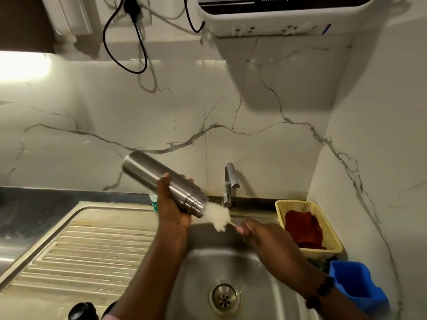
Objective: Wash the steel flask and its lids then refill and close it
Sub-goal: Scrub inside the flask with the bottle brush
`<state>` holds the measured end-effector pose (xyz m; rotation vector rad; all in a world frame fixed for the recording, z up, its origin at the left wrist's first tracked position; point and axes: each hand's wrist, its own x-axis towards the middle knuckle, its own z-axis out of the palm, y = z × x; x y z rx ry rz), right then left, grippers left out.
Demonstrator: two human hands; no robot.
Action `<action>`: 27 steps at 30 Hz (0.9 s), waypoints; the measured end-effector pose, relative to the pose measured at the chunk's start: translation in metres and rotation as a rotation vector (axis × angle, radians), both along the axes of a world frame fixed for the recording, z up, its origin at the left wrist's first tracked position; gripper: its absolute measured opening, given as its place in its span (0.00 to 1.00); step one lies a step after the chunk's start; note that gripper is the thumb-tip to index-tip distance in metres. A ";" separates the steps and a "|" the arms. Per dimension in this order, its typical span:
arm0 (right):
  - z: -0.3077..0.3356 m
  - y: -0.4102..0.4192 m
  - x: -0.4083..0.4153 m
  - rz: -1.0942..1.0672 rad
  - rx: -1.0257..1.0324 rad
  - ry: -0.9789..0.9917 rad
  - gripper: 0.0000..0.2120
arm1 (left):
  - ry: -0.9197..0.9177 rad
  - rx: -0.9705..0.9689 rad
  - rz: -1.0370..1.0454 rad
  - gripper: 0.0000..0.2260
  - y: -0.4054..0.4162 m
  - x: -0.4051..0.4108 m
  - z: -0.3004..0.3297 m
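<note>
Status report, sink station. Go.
Left hand grips steel flask, mouth tilted down over sink. Right hand holds bottle brush at flask mouth. Nothing blocking.

The cylindrical steel flask lies tilted within the left fingers, its mouth beside the fluffy white bottle brush ahead of the right fingers, over the round steel sink, behind which stands the curved metal tap.
</note>
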<state>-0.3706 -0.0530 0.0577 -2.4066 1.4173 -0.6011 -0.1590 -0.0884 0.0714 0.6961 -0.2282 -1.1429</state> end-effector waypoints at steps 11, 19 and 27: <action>-0.007 0.005 -0.095 -0.109 0.174 0.034 0.11 | 0.069 0.011 0.195 0.24 -0.009 0.062 -0.009; 0.011 -0.003 -0.121 -0.225 -0.038 0.208 0.09 | 0.091 0.125 0.012 0.13 0.009 0.041 -0.029; 0.055 0.008 -0.146 -0.156 -0.298 0.354 0.09 | 0.122 0.352 -0.168 0.15 0.029 -0.007 -0.082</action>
